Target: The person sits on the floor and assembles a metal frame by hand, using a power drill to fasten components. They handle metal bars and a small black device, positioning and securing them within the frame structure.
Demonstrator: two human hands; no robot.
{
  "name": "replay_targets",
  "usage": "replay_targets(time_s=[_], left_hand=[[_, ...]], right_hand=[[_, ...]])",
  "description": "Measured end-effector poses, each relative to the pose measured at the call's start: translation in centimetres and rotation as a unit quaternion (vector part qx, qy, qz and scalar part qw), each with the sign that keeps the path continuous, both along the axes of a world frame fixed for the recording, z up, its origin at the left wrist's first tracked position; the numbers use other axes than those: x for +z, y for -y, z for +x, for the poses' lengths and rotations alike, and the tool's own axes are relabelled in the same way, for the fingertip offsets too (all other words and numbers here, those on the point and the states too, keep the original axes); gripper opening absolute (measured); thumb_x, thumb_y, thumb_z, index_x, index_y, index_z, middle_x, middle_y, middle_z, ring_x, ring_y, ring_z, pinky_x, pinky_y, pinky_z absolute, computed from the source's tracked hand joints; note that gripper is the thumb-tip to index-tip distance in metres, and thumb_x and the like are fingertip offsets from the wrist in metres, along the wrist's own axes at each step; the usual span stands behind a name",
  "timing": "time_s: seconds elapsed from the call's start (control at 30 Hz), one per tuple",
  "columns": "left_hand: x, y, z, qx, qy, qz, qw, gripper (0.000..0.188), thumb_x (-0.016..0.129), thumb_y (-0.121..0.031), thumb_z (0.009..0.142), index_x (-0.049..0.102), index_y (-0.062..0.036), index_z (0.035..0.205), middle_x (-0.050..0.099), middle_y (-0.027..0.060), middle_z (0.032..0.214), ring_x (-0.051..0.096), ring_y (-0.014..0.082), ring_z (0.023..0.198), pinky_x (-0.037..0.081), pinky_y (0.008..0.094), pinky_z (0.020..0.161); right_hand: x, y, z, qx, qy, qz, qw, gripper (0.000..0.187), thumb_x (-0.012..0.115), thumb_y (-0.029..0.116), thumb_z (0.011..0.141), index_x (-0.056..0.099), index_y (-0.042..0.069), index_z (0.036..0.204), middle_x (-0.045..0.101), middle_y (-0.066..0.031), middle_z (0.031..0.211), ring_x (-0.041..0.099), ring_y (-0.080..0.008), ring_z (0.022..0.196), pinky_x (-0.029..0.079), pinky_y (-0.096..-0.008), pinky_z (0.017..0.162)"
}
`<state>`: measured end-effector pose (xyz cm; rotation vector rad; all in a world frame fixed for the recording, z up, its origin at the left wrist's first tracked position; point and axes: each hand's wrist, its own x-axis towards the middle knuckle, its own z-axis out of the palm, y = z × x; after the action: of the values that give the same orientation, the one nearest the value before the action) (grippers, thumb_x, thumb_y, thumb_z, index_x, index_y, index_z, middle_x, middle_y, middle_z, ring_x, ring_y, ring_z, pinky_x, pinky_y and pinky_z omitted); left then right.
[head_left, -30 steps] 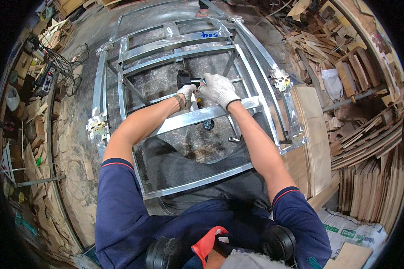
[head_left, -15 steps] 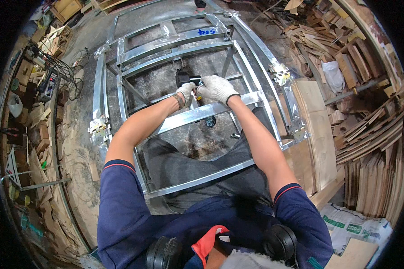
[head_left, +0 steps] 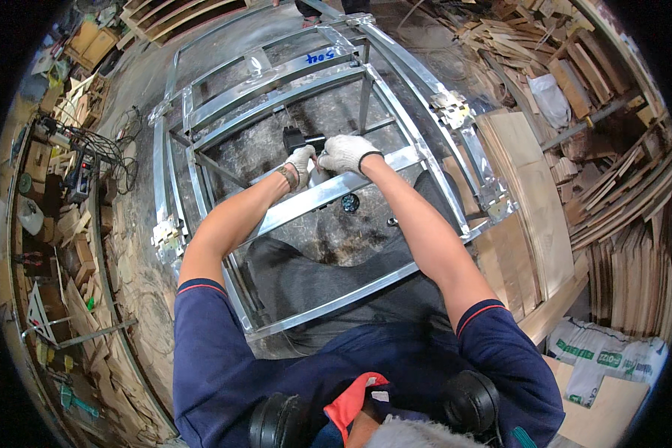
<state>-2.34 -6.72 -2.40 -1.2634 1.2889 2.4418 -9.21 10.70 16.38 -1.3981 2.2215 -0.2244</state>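
Observation:
A metal frame [head_left: 300, 202] of silvery square tubing lies in front of me, over my legs. Both my hands wear white knit gloves and meet just beyond its middle crossbar. My right hand [head_left: 343, 154] is closed around the dark handle-like part of a black hand-held power tool [head_left: 294, 140]; the glove hides much of it. Right beside it, my left hand [head_left: 300, 166] has its fingers curled in a pinch under the tool's blocky end. What those fingers grip is hidden. Nearer me, past the crossbar, a small round black dish [head_left: 349, 202] with dark bits sits on the floor.
Flat metal brackets [head_left: 451, 109] sit at the frame's side joints. Wooden boards [head_left: 529, 194] lie along its right, with stacked wood strips [head_left: 635, 276] beyond. Cables [head_left: 119, 149] and scrap wood crowd the left. At the far end stand another person's feet [head_left: 310, 16].
The view has shifted slightly, so the frame sits a little differently in it. My hands stay together at the tool. More of the other person now shows at the far end.

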Motion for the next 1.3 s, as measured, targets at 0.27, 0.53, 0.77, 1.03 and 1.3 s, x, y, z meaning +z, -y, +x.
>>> replay_targets(time_s=[0.27, 0.53, 0.77, 1.03, 1.3], left_hand=[[0.5, -0.8, 1.1, -0.025, 0.062, 0.014, 0.998, 0.021, 0.055, -0.020, 0.090, 0.061, -0.0093, 0.106, 0.069, 0.0105, 0.096, 0.069, 0.0262, 0.082, 0.059, 0.0431, 0.069], [1.4, 0.5, 3.3, -0.151, -0.018, 0.190, 0.970, 0.033, 0.057, -0.025, 0.094, 0.059, -0.0050, 0.120, 0.069, 0.0133, 0.109, 0.070, 0.0244, 0.091, 0.060, 0.0423, 0.075], [2.3, 0.6, 3.8, -0.169, 0.010, 0.143, 0.975, 0.029, 0.066, -0.020, 0.087, 0.062, -0.0062, 0.112, 0.071, 0.0105, 0.103, 0.070, 0.0227, 0.088, 0.060, 0.0415, 0.074], [3.7, 0.5, 3.8, -0.162, 0.029, 0.138, 0.977, 0.030, 0.067, -0.019, 0.086, 0.062, -0.0059, 0.113, 0.070, 0.0111, 0.103, 0.070, 0.0235, 0.089, 0.060, 0.0423, 0.074], [4.2, 0.4, 4.1, -0.157, 0.035, 0.138, 0.977, 0.031, 0.067, -0.018, 0.086, 0.062, -0.0056, 0.114, 0.070, 0.0116, 0.104, 0.070, 0.0242, 0.089, 0.060, 0.0431, 0.074]], right_hand=[[0.4, -0.4, -0.1, 0.022, 0.048, 0.017, 0.998, 0.041, 0.058, 0.041, 0.078, 0.073, 0.005, 0.089, 0.069, -0.0215, 0.090, 0.068, -0.0371, 0.084, 0.051, -0.0450, 0.074], [0.6, -0.6, -0.2, -0.004, 0.079, 0.019, 0.997, 0.043, 0.061, 0.036, 0.077, 0.071, 0.006, 0.106, 0.069, -0.0158, 0.110, 0.067, -0.0319, 0.101, 0.052, -0.0413, 0.087], [-0.5, 0.1, -0.3, -0.003, 0.083, 0.013, 0.996, 0.043, 0.061, 0.033, 0.077, 0.070, 0.011, 0.113, 0.066, -0.0125, 0.120, 0.064, -0.0298, 0.110, 0.050, -0.0432, 0.091], [-1.5, 0.8, -0.3, -0.005, 0.085, 0.019, 0.996, 0.042, 0.061, 0.031, 0.079, 0.070, 0.011, 0.114, 0.066, -0.0112, 0.122, 0.063, -0.0281, 0.112, 0.049, -0.0456, 0.091], [-1.5, 0.6, -0.3, -0.014, 0.085, 0.004, 0.996, 0.045, 0.065, 0.037, 0.077, 0.070, 0.012, 0.114, 0.066, -0.0093, 0.122, 0.063, -0.0280, 0.112, 0.050, -0.0443, 0.091]])
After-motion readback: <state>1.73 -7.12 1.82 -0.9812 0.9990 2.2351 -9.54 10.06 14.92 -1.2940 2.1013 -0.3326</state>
